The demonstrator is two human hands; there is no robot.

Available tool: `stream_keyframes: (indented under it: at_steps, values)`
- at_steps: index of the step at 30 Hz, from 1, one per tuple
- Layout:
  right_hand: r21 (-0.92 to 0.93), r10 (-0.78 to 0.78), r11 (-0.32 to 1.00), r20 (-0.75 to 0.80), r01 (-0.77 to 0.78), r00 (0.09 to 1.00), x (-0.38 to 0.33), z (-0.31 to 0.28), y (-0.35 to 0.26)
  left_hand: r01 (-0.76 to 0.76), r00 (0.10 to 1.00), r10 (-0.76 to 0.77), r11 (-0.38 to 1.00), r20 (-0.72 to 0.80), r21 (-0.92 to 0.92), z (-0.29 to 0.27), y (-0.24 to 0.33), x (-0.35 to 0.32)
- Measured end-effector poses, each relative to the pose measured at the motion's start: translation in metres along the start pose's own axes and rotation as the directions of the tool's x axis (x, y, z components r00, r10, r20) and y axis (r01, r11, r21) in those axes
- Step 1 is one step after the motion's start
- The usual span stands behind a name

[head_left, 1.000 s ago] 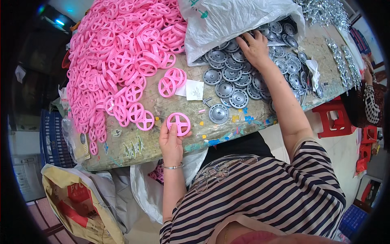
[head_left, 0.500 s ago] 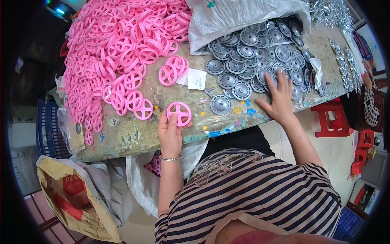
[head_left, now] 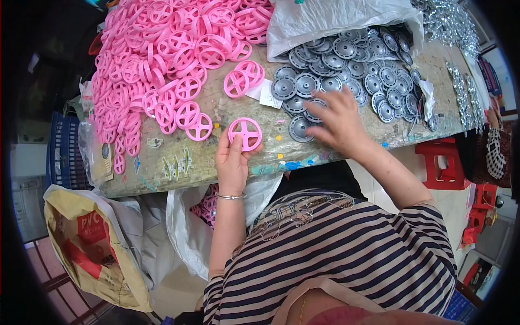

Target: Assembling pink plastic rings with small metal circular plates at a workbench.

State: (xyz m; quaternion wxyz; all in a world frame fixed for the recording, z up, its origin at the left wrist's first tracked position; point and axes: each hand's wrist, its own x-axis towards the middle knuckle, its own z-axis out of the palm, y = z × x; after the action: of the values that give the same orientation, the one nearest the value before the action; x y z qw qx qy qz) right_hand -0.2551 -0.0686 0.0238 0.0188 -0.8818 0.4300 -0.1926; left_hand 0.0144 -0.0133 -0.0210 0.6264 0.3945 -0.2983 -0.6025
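1. Hands work at the near edge of a worn table (head_left: 346, 143). The left hand (head_left: 232, 162) reaches up from the lower edge, palm toward the table, fingers pinching a pink wheel (head_left: 245, 134) by its lower rim.
2. The right hand (head_left: 338, 122) stretches forward with fingers spread and curled down over the grey discs (head_left: 346, 76); it is blurred, so I cannot tell whether it grips one.
3. The pink wheel is round with four spokes, so it has no long axis. Its flat face points up toward the camera, and it sits just above the table's near edge.
4. A white plastic bag (head_left: 330, 19) lies open at the far side, with grey discs spilling out of it onto the table.
5. A big heap of pink wheels (head_left: 162, 59) covers the left part of the table.
6. Below the table stands a tan sack (head_left: 92, 244).
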Motion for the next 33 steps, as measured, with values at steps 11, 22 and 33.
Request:
stream_keyframes:
  at_steps: [11,22,33]
  values:
    - [0.079,-0.168,0.986,0.361,0.150,0.917,0.049,0.003,0.001,0.009,0.998,-0.006,0.999,0.055,-0.047,0.003,0.003,0.001]
    - [0.503,-0.047,0.863,0.174,-0.048,0.984,0.069,0.018,-0.005,0.023,0.998,-0.021,0.999,0.059,-0.047,0.002,0.002,-0.001]
    - [0.744,0.135,0.655,0.054,-0.129,0.989,0.072,0.034,-0.056,-0.021,0.999,0.019,0.998,-0.040,-0.059,-0.002,-0.010,0.002]
